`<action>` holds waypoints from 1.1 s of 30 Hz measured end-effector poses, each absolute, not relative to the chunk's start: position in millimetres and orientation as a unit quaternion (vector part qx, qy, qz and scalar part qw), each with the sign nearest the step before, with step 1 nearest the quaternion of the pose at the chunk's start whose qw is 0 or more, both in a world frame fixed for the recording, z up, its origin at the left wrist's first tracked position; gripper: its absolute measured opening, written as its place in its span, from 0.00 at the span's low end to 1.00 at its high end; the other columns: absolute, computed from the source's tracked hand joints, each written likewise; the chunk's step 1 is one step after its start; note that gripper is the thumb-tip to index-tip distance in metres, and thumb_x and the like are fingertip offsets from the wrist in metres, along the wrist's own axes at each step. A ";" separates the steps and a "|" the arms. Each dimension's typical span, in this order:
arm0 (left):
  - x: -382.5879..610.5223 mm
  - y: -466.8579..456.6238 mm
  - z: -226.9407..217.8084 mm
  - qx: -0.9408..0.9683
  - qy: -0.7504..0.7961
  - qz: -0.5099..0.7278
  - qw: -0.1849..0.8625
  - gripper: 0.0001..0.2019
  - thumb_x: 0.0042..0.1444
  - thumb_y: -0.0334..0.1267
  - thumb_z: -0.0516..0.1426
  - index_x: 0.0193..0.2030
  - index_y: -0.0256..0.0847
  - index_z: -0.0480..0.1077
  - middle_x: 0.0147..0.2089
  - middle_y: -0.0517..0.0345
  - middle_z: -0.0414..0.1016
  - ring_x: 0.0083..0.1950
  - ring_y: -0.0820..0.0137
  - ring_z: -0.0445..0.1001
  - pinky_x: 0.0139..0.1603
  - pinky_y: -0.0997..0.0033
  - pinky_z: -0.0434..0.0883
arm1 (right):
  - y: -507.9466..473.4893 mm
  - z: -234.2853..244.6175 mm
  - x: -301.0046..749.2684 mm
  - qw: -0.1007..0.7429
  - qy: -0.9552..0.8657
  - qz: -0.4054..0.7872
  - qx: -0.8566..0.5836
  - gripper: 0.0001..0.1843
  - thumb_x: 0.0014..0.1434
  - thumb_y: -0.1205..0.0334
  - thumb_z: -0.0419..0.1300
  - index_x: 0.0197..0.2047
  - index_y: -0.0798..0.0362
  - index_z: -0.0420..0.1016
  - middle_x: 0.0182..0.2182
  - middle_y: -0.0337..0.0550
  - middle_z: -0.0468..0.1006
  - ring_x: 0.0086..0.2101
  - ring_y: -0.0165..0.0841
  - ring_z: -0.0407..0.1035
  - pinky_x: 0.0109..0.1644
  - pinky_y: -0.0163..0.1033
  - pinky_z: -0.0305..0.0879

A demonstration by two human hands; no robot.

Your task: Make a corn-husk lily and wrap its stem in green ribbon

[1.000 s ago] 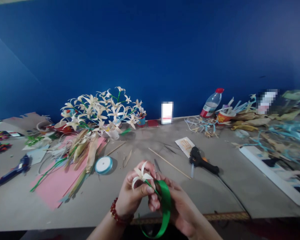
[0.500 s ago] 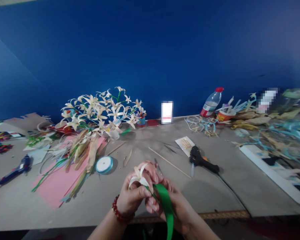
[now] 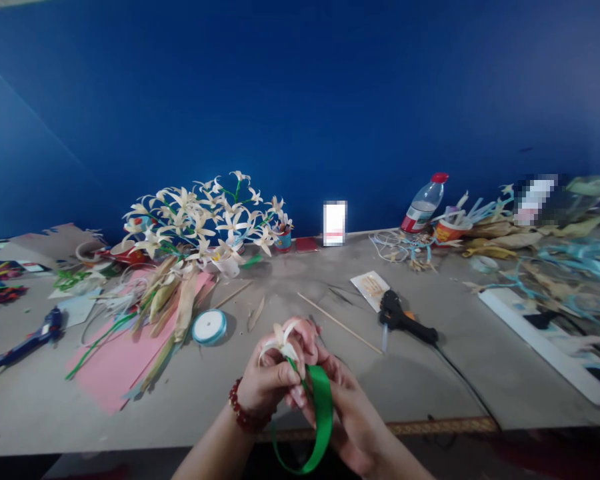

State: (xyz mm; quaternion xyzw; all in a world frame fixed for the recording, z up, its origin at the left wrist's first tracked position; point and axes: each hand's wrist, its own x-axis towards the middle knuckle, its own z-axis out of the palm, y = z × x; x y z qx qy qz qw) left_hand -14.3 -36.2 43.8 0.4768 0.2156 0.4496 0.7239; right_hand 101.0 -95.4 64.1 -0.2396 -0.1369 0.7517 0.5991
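Observation:
Both my hands are close together over the front edge of the table. Between thumb and fingers, my left hand (image 3: 273, 377) pinches a white craft flower (image 3: 281, 347) just below its petals; a red bead bracelet is on that wrist. My right hand (image 3: 343, 390) is closed at the flower's stem, gripping a green ribbon (image 3: 323, 417). The ribbon hangs in a wide loop below the hands. The right fingertips are partly hidden behind the ribbon and the left hand.
A bunch of similar white flowers (image 3: 200, 217) stands at the back left. A ribbon spool (image 3: 209, 327), pink paper (image 3: 110, 370) and a blue glue gun (image 3: 30, 343) lie left. To the right are a wooden stick (image 3: 340, 323), black glue gun (image 3: 405, 321) and power strip (image 3: 540, 347).
The green ribbon's tail, hanging straight down before, now curves left into a loop. My hands have shifted only slightly, still holding the flower and ribbon.

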 end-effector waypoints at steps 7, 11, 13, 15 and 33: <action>-4.9 -36.6 49.4 0.456 0.173 0.474 0.733 0.15 0.46 0.46 0.69 0.34 0.38 0.73 0.32 0.57 0.70 0.24 0.75 0.68 0.21 0.77 0.68 | -92.5 58.0 107.3 0.672 -0.231 0.653 -0.261 0.14 0.50 0.62 0.73 0.29 0.53 0.71 0.27 0.37 0.75 0.27 0.26 0.68 0.33 0.29 0.64; -5.4 -40.3 50.2 0.505 0.204 0.537 0.644 0.12 0.47 0.41 0.69 0.35 0.39 0.75 0.38 0.54 0.72 0.38 0.67 0.72 0.39 0.70 0.73 | -91.2 51.3 111.2 0.725 -0.353 0.505 -0.308 0.09 0.56 0.59 0.69 0.32 0.52 0.73 0.33 0.41 0.76 0.34 0.30 0.71 0.38 0.32 0.67; -6.4 -42.3 50.2 0.528 0.213 0.556 0.606 0.08 0.50 0.39 0.67 0.35 0.40 0.76 0.38 0.55 0.72 0.42 0.66 0.72 0.46 0.67 0.72 | -91.3 48.5 112.0 0.738 -0.411 0.428 -0.323 0.05 0.60 0.60 0.66 0.36 0.50 0.74 0.34 0.42 0.77 0.36 0.32 0.72 0.40 0.35 0.68; -7.3 -44.2 50.7 0.544 0.224 0.567 0.576 0.05 0.52 0.37 0.66 0.36 0.40 0.76 0.38 0.55 0.72 0.44 0.65 0.72 0.52 0.64 0.70 | -91.8 47.3 112.4 0.741 -0.460 0.362 -0.329 0.01 0.63 0.62 0.63 0.39 0.48 0.75 0.35 0.42 0.77 0.38 0.33 0.73 0.42 0.36 0.69; -10.7 -46.0 48.3 0.532 0.236 0.565 0.585 0.05 0.54 0.37 0.63 0.30 0.40 0.76 0.37 0.52 0.72 0.43 0.62 0.72 0.40 0.68 0.72 | -88.5 63.9 109.8 0.679 -0.268 0.622 -0.284 0.13 0.52 0.60 0.71 0.26 0.52 0.70 0.27 0.37 0.72 0.31 0.30 0.65 0.38 0.33 0.63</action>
